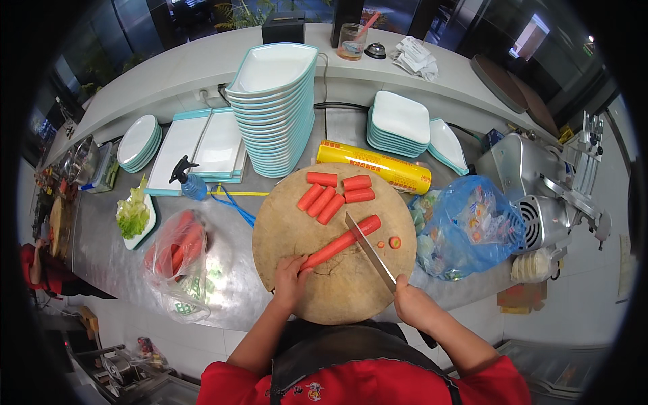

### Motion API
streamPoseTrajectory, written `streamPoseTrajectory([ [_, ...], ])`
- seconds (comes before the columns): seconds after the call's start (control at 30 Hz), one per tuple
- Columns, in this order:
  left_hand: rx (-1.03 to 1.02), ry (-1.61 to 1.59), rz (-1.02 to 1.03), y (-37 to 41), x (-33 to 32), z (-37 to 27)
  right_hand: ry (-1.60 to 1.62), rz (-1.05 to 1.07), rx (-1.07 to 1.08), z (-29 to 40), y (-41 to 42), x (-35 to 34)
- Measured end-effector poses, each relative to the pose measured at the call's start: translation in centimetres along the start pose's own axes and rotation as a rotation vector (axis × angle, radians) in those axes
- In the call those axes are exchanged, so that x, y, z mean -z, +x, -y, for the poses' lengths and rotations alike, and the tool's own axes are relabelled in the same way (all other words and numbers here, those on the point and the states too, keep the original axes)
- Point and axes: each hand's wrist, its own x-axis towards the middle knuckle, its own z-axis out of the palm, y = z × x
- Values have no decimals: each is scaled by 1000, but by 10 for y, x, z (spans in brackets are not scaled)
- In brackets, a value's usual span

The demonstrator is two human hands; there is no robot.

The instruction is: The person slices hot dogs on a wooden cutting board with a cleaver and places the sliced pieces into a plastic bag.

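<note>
On a round wooden chopping board (pixel 283 223) lies a long peeled carrot (pixel 334 247), slanting up to the right. My left hand (pixel 292 282) grips its lower left end. With my right hand (pixel 412 301) I hold the handle of a kitchen knife (pixel 374 255), whose blade lies across the carrot near its upper right end; whether the cut goes through cannot be told. Several short carrot pieces (pixel 321 201) lie above it on the board. A cut carrot end (pixel 395 242) and a small carrot bit (pixel 380 244) are right of the blade.
Left of the board are a plastic bag of carrots (pixel 185 248), a spray bottle (pixel 193 186) and lettuce on a plate (pixel 151 223). Behind stand stacked dishes (pixel 276 116) and a yellow cling film box (pixel 374 167). A blue bag (pixel 455 228) and a metal slicer (pixel 536 187) are right.
</note>
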Motion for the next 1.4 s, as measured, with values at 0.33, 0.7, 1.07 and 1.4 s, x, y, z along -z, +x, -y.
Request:
streamPoseTrajectory([
  [0.33,-55,19,-31,2,0,9,17,-23,-2,8,4,2],
  [0.7,-71,12,-55,-1,-3,7,46,-165,16,2,13,-27],
  [1.07,0,-10,-27,1,1,5,115,-189,167,46,-30,-35],
  [1.4,-11,-46,-32,3,6,-2,85,-93,108,48,-15,-34],
])
